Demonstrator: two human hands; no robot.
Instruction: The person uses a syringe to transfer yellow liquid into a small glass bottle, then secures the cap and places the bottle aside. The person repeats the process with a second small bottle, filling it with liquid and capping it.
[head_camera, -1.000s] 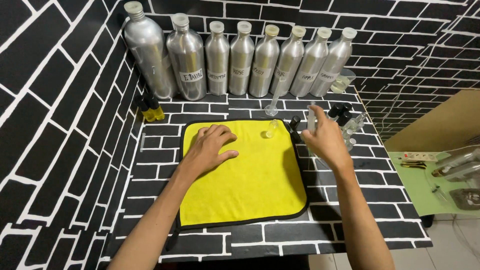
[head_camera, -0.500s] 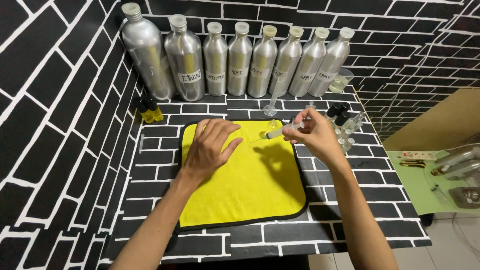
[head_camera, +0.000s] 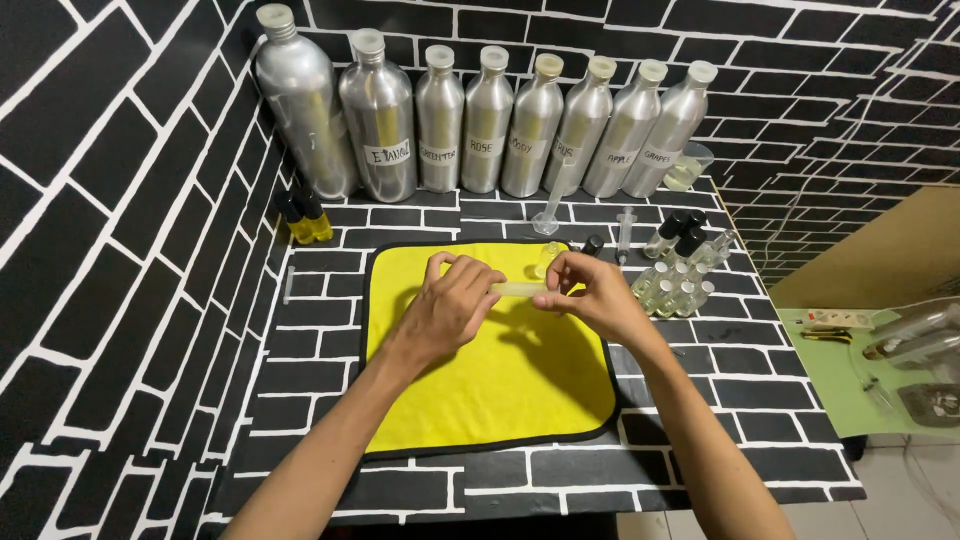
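Over the yellow cloth (head_camera: 480, 390), my left hand (head_camera: 452, 305) and my right hand (head_camera: 592, 298) meet and together hold a small clear vial (head_camera: 519, 288) of pale liquid, lying sideways between the fingertips. A small clear glass (head_camera: 548, 256) stands on the cloth just behind the vial. Both hands hover a little above the cloth's far half.
Several silver metal bottles (head_camera: 480, 120) line the back wall. A cluster of small clear vials (head_camera: 675, 288), some with black caps, stands at the right. A syringe (head_camera: 624, 232) and a narrow measuring cylinder (head_camera: 550, 205) sit behind the cloth. Two yellow bottles (head_camera: 305, 220) stand at the left.
My right hand brought the vial from the right-hand cluster to the middle of the cloth. My left hand lifted off the cloth and took hold of the vial's other end.
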